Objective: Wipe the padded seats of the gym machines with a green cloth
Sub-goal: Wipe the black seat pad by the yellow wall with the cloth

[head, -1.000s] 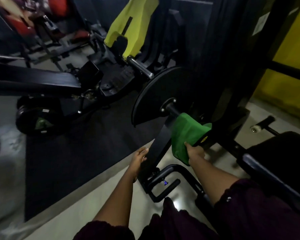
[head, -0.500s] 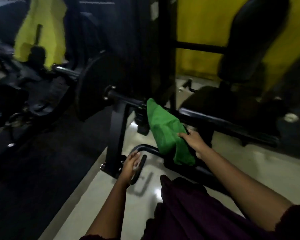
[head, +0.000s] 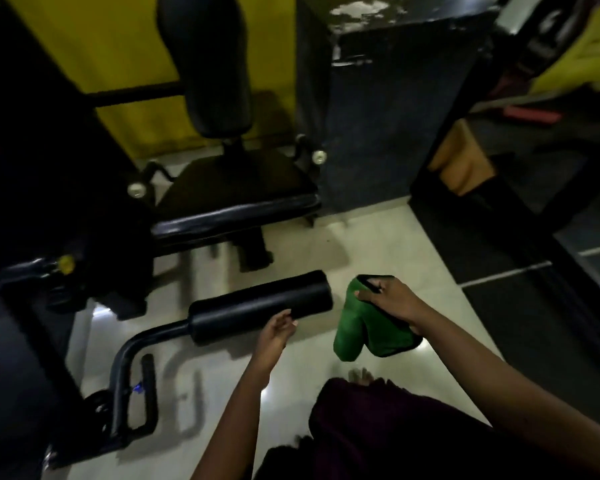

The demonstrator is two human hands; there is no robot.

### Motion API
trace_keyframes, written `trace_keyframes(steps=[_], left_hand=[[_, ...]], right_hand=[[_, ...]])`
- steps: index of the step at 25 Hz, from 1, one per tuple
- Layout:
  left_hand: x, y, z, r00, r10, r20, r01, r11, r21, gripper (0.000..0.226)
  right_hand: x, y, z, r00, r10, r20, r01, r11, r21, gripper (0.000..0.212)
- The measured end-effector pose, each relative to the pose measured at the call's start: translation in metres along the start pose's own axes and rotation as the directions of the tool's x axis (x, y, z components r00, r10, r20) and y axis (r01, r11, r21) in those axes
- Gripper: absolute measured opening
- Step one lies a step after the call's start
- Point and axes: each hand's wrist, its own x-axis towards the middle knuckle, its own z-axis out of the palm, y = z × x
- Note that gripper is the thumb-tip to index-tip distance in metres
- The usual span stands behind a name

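A black machine seat (head: 236,192) with an upright padded backrest (head: 208,64) stands ahead against the yellow wall. Below it, a black padded roller (head: 260,308) sticks out on a curved metal arm (head: 125,362). My right hand (head: 392,299) holds the green cloth (head: 357,327), which hangs down just right of the roller's end, apart from it. My left hand (head: 276,332) hovers with fingers apart at the roller's near edge, holding nothing.
A dark pillar (head: 378,98) rises right of the seat. Dark rubber flooring (head: 520,258) and mirrored or open space lie to the right. The machine's black frame (head: 49,168) fills the left. Pale tiles (head: 291,368) lie under my hands.
The view swung right from the weight plate to the seat and roller. My right hand carried the green cloth off the machine bar, and my left hand left the frame and moved to the roller.
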Motion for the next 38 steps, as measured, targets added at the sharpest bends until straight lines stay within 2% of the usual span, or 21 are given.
trace_keyframes(steps=[2,4,6,9,12,15,17,19,23,25,27,29,32,34,36,38], left_hand=[[0.018,0.016,0.041,0.995,0.007,0.098,-0.013,0.997,0.07,0.031],[0.041,0.033,0.074,0.987,-0.012,0.16,-0.01,0.991,0.133,0.036],[0.066,0.056,0.1,0.983,-0.007,0.186,-0.033,0.977,0.211,0.039],[0.099,0.099,0.127,0.993,0.069,0.097,-0.094,0.953,0.288,0.038],[0.1,0.144,0.13,0.995,0.097,-0.003,-0.091,0.945,0.313,0.04],[0.097,0.171,0.119,0.979,0.151,-0.14,-0.101,0.945,0.312,0.036],[0.094,0.18,0.11,0.945,0.181,-0.274,-0.11,0.96,0.256,0.028],[0.101,0.185,0.103,0.903,0.199,-0.382,-0.138,0.974,0.181,0.025],[0.142,0.212,0.088,0.829,0.186,-0.527,-0.169,0.982,0.08,0.024],[0.173,0.233,0.07,0.778,0.189,-0.599,-0.189,0.98,0.063,0.022],[0.201,0.258,0.052,0.722,0.193,-0.664,-0.182,0.979,0.088,0.022],[0.225,0.283,0.035,0.666,0.211,-0.716,-0.189,0.976,0.112,0.024],[0.254,0.316,0.012,0.606,0.163,-0.778,-0.184,0.981,0.062,0.029],[0.274,0.33,0.004,0.599,0.114,-0.792,-0.196,0.98,-0.007,0.031],[0.295,0.342,0.001,0.617,0.0,-0.787,-0.229,0.957,-0.18,0.031],[0.314,0.355,-0.001,0.639,-0.13,-0.758,-0.262,0.89,-0.374,0.027]], right_hand=[[-0.003,0.027,-0.036,0.996,0.055,-0.066,-0.053,0.998,0.043,0.031],[0.0,0.046,-0.07,0.993,0.088,-0.075,-0.081,0.993,0.089,0.017],[0.012,0.054,-0.104,0.996,0.061,-0.069,-0.054,0.993,0.106,0.009],[0.052,0.047,-0.154,0.997,-0.077,0.028,0.078,0.996,-0.034,0.013],[0.101,0.024,-0.186,0.961,-0.2,0.191,0.244,0.939,-0.244,0.018],[0.163,-0.025,-0.215,0.872,-0.302,0.386,0.437,0.836,-0.332,0.019],[0.204,-0.068,-0.221,0.777,-0.338,0.531,0.555,0.766,-0.324,0.014],[0.245,-0.11,-0.216,0.698,-0.358,0.62,0.632,0.716,-0.297,0.017],[0.309,-0.185,-0.19,0.565,-0.402,0.721,0.674,0.729,-0.121,0.019],[0.339,-0.221,-0.176,0.556,-0.429,0.712,0.614,0.789,-0.005,0.012],[0.364,-0.252,-0.164,0.581,-0.432,0.69,0.473,0.869,0.146,0.008],[0.385,-0.274,-0.153,0.594,-0.386,0.706,0.306,0.92,0.246,0.01],[0.42,-0.299,-0.138,0.567,-0.283,0.774,0.061,0.951,0.303,0.012],[0.445,-0.313,-0.128,0.591,-0.194,0.783,-0.101,0.945,0.31,0.013],[0.465,-0.325,-0.119,0.613,-0.096,0.784,-0.219,0.933,0.285,0.013],[0.481,-0.334,-0.111,0.619,-0.061,0.783,-0.284,0.912,0.295,0.017]])
